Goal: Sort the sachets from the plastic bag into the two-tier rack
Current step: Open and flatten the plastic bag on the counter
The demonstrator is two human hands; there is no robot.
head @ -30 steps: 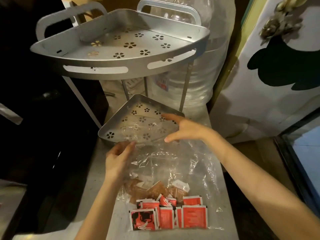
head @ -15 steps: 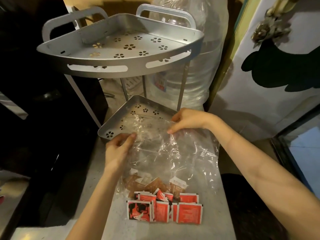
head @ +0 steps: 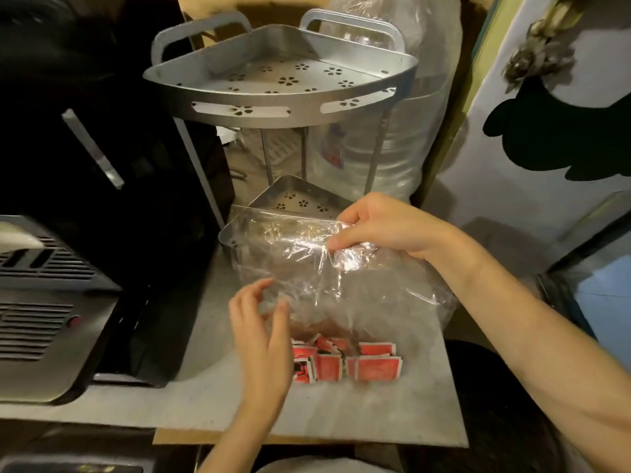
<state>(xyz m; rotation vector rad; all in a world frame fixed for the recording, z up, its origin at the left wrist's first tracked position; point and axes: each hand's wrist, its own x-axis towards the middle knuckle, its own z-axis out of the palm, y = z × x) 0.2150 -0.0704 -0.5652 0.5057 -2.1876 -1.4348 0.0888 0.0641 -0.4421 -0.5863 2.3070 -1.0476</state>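
A clear plastic bag [head: 372,288] lies on the grey counter in front of the silver two-tier rack [head: 283,107]. Several red sachets [head: 345,361] and some brown ones [head: 327,327] sit at the bag's near end. My right hand [head: 382,227] pinches the bag's far edge and holds it up over the rack's lower tier [head: 300,199]. Over the bag's left side, my left hand [head: 263,332] hovers with fingers apart and curled; nothing is gripped in it. Both tiers hold nothing that I can see.
A large plastic-wrapped water bottle [head: 386,141] stands behind the rack. A black and silver appliance [head: 51,295] is at the left. A white panel with a dark shape [head: 553,124] rises at the right. The counter's front edge [head: 307,435] is near me.
My left hand let go of the bag's far edge and drew back toward me. My right hand lifted the bag's edge. The view shifted so the rack sits further right.
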